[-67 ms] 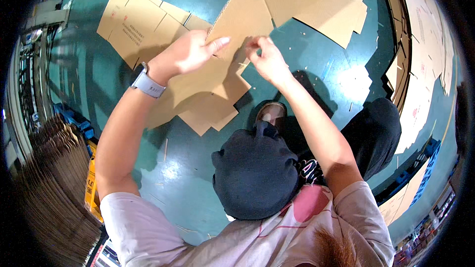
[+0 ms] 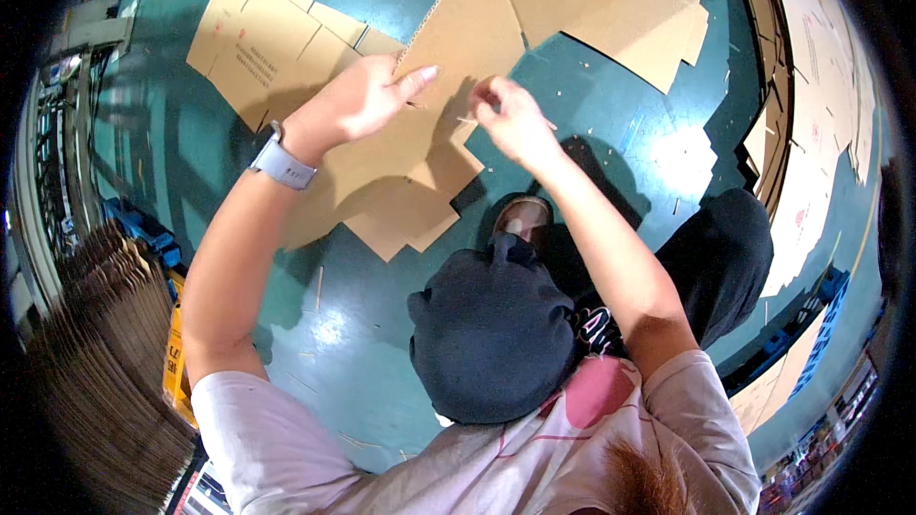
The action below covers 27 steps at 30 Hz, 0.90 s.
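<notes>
Head view: the left hand [image 2: 367, 100] has its thumb pressed on the near face of the brown sheet [image 2: 468, 43] and its other fingers hidden behind, so it seems to clasp the corrugated left edge just above the middle of the frame. The right hand [image 2: 515, 124] is right of centre, fingers curled, thumb close to the index finger. A pale sliver [image 2: 467, 120] shows just left of those fingertips; whether they pinch it, or touch the sheet at all, I cannot tell.

From the right fingers the sheet lies to the left and above, its right edge just beside them; from the left thumb it spreads to the right and below. Its long axis slants from the top centre of the frame down to the left of centre, ending in stepped flaps. The left hand is the nearer, being on it.

Farther out, a printed board [image 2: 253, 52] lies at upper left, and another board [image 2: 630, 19] fills the upper right; whether that one joins the sheet is unclear. Beyond are a stack [image 2: 816, 133] along the right side, a darker stack [image 2: 110, 372] at lower left, and the green floor [image 2: 353, 362] with scraps.
</notes>
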Tool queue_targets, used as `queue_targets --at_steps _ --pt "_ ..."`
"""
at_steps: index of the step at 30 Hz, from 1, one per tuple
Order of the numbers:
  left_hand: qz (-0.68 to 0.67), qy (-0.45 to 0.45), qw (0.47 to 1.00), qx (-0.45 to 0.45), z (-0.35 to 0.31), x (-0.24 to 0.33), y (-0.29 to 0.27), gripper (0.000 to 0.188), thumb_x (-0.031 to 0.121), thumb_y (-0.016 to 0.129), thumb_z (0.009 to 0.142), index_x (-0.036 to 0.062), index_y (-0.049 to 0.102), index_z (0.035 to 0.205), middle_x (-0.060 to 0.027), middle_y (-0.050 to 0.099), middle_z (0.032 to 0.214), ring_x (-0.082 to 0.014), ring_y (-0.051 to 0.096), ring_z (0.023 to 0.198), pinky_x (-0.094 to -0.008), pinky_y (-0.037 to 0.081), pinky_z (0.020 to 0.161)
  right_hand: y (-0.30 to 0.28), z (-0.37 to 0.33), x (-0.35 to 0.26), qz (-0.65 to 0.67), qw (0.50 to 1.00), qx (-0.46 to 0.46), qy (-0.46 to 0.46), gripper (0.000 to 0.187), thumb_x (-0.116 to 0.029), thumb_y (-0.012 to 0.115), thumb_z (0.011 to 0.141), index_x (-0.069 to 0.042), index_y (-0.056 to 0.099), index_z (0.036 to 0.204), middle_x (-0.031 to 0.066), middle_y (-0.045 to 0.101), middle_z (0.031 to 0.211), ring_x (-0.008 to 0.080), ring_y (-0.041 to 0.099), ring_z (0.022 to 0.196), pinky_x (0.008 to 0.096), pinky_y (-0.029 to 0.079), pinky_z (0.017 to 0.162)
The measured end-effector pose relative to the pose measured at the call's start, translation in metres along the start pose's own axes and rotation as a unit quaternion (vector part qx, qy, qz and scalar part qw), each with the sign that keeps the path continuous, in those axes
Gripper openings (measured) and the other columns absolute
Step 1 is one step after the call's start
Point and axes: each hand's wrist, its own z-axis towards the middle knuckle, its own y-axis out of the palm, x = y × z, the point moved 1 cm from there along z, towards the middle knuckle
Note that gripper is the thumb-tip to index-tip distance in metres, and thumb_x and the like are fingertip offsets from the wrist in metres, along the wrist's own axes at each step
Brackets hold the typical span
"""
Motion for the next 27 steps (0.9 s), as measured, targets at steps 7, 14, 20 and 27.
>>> queue_targets --at_steps 7,14,20,27 --pt "0.018 0.119 0.982 0.148 0.006 -0.001 0.006 0.048 0.039 0.046 0.092 -0.0072 0.056 0.102 -0.0208 0.062 0.088 -0.0215 0.059 0.085 -0.032 0.045 0.076 0.016 0.006 -0.036 0.162 0.985 -0.053 0.012 0.026 -0.024 0.056 0.089 0.002 0.055 0.087 0.007 0.059 0.072 0.0145 0.058 0.071 0.0288 0.048 0.066" --pt "-0.42 -0.002 0.906 0.057 0.008 -0.016 0.028 0.061 0.053 0.043 0.09 -0.0039 0.061 0.106 -0.0119 0.064 0.094 -0.017 0.058 0.085 -0.03 0.045 0.08 0.015 0.008 -0.027 0.183 0.979 -0.053 0.07 0.023 -0.019 0.056 0.091 0.002 0.056 0.082 0.0074 0.062 0.075 0.0116 0.061 0.072 0.026 0.051 0.069" --pt "-0.384 0.01 0.92 -0.074 0.002 -0.042 0.031 0.033 0.025 0.048 0.094 -0.0009 0.063 0.107 -0.0074 0.065 0.092 -0.0096 0.058 0.08 -0.0251 0.048 0.069 0.014 0.008 -0.03 0.187 0.973 -0.065 0.118 0.021 -0.015 0.055 0.089 0.005 0.056 0.081 0.0092 0.063 0.075 0.0139 0.063 0.073 0.0262 0.052 0.07" --pt "-0.277 0.177 0.944 -0.002 -0.001 -0.047 0.051 0.022 0.01 0.056 0.089 0.0038 0.064 0.108 -0.0055 0.065 0.099 -0.0098 0.058 0.088 -0.0248 0.047 0.078 0.017 -0.012 -0.018 0.272 0.957 -0.002 0.103 0.02 -0.014 0.057 0.085 0.004 0.054 0.077 0.0086 0.06 0.069 0.0133 0.061 0.066 0.0264 0.05 0.063"
